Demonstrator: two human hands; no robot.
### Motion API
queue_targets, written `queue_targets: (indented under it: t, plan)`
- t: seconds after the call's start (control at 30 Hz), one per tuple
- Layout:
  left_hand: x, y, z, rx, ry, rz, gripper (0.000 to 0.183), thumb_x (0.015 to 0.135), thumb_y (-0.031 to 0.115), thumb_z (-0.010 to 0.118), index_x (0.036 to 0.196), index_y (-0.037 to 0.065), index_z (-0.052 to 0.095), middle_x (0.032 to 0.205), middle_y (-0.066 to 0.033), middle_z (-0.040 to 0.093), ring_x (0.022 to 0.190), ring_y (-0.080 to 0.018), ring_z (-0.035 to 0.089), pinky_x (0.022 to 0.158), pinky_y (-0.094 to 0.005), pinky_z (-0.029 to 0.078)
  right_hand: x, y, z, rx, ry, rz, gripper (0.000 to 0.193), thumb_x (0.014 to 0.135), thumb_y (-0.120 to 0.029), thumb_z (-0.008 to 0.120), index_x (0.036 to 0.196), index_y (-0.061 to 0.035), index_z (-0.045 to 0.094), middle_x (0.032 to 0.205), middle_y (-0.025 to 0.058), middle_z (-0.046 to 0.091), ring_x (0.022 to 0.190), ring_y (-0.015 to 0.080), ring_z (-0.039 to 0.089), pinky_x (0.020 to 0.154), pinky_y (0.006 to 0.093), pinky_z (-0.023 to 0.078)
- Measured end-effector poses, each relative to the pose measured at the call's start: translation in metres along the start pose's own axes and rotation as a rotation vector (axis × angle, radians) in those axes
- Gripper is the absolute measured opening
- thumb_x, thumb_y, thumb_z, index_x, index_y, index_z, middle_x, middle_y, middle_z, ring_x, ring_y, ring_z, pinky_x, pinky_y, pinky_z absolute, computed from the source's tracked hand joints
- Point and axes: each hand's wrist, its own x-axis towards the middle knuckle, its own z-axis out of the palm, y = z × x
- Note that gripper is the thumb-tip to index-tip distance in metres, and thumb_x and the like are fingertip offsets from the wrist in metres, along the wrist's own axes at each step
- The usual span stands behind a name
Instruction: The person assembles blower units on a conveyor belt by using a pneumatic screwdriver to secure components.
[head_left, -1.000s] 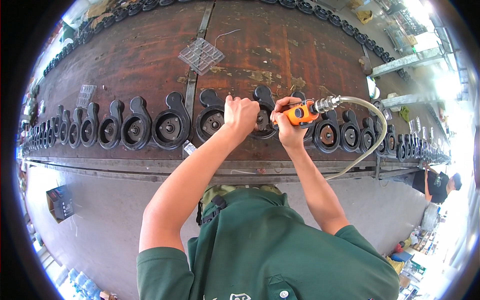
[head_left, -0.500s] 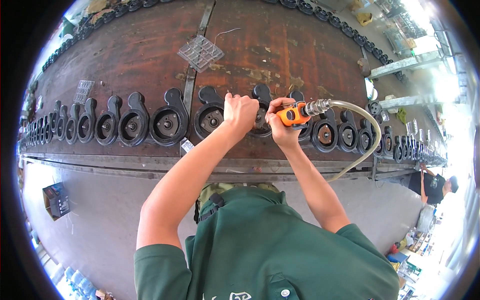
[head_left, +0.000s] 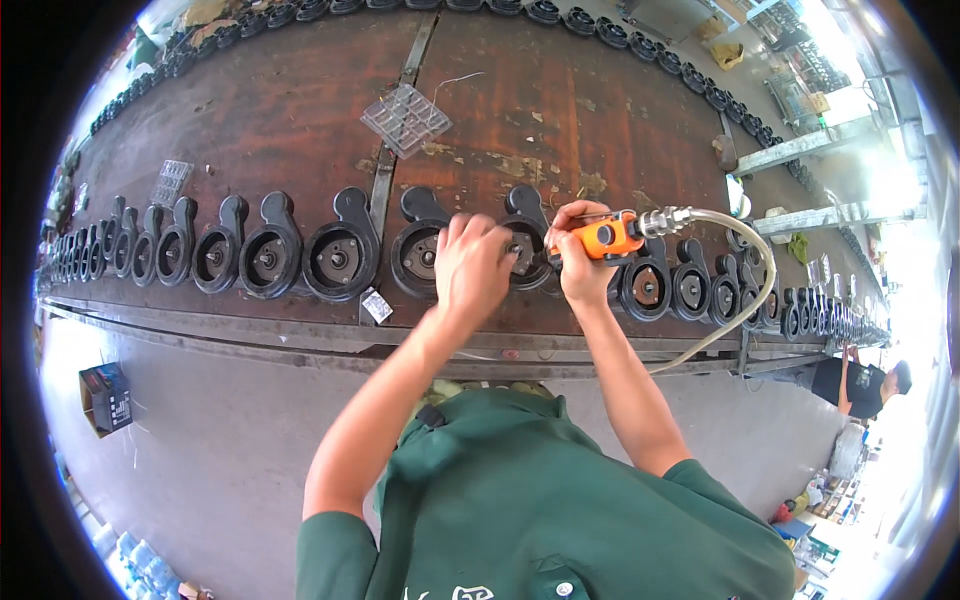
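In my right hand (head_left: 582, 262) is an orange air tool (head_left: 608, 237), fingers wrapped round it. From its metal coupling (head_left: 664, 220) a pale hose (head_left: 768, 268) loops to the right and down past the table edge. My left hand (head_left: 470, 268) is smeared by motion, so whether its fingers hold anything is unclear. It hovers between two round black housings with stubby arms, the left one (head_left: 412, 258) and the right one (head_left: 526, 258), partly covering both. The tool's working end, by the right housing, is hidden behind my right hand.
A long row of like black housings (head_left: 342, 258) lines the table's near edge both ways. Clear plastic trays (head_left: 406, 120) lie on the worn brown tabletop (head_left: 280, 130). A small white label (head_left: 376, 306) sits by the edge. A box (head_left: 106, 398) is on the floor; another person (head_left: 852, 384) stands far right.
My left hand has drawn back slightly toward me and left, uncovering more of the right housing. My right hand and the orange air tool have shifted a little to the right.
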Motion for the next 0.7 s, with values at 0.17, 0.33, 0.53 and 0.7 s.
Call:
queue_targets:
  t: [0.17, 0.33, 0.53, 0.7]
  plan:
    - [-0.073, 0.024, 0.027, -0.879, -0.200, -0.907, 0.046, 0.090, 0.028, 0.077, 0.117, -0.001, 0.054, 0.096, -0.0100, 0.065, 0.073, -0.0176, 0.065, 0.060, -0.0321, 0.054, 0.028, 0.015, -0.005, -0.114, -0.022, -0.009, 0.027, 0.082, 0.009, 0.057, 0.108, -0.0003, 0.055, 0.090, 0.0095, 0.062, 0.070, 0.0168, 0.062, 0.067, 0.0316, 0.054]
    - [-0.059, 0.019, 0.053, -1.020, -0.150, -1.052, 0.064, 0.094, 0.028, 0.072, 0.139, -0.002, 0.038, 0.112, -0.0136, 0.062, 0.078, -0.0182, 0.066, 0.064, -0.0303, 0.058, 0.037, 0.024, -0.001, -0.027, 0.053, -0.044, 0.022, 0.081, 0.008, 0.059, 0.101, 0.0019, 0.057, 0.081, 0.0073, 0.065, 0.064, 0.0129, 0.064, 0.056, 0.0248, 0.052]
    - [-0.047, -0.011, 0.110, -0.885, 0.010, -1.020, 0.052, 0.093, 0.021, 0.070, 0.133, -0.002, 0.046, 0.111, -0.0125, 0.064, 0.078, -0.0183, 0.067, 0.062, -0.0307, 0.059, 0.040, 0.025, -0.001, -0.015, 0.005, -0.031, 0.022, 0.080, 0.008, 0.060, 0.101, 0.0015, 0.058, 0.082, 0.0073, 0.066, 0.065, 0.0130, 0.064, 0.057, 0.0246, 0.052]
    - [-0.036, -0.005, 0.112, -0.858, 0.075, -1.013, 0.048, 0.094, 0.021, 0.067, 0.133, -0.002, 0.052, 0.115, -0.0145, 0.066, 0.090, -0.0221, 0.068, 0.063, -0.0321, 0.059, 0.035, 0.034, -0.017, -0.165, -0.075, -0.008, 0.025, 0.082, 0.008, 0.060, 0.107, 0.0010, 0.058, 0.089, 0.0090, 0.064, 0.069, 0.0155, 0.063, 0.064, 0.0282, 0.054]
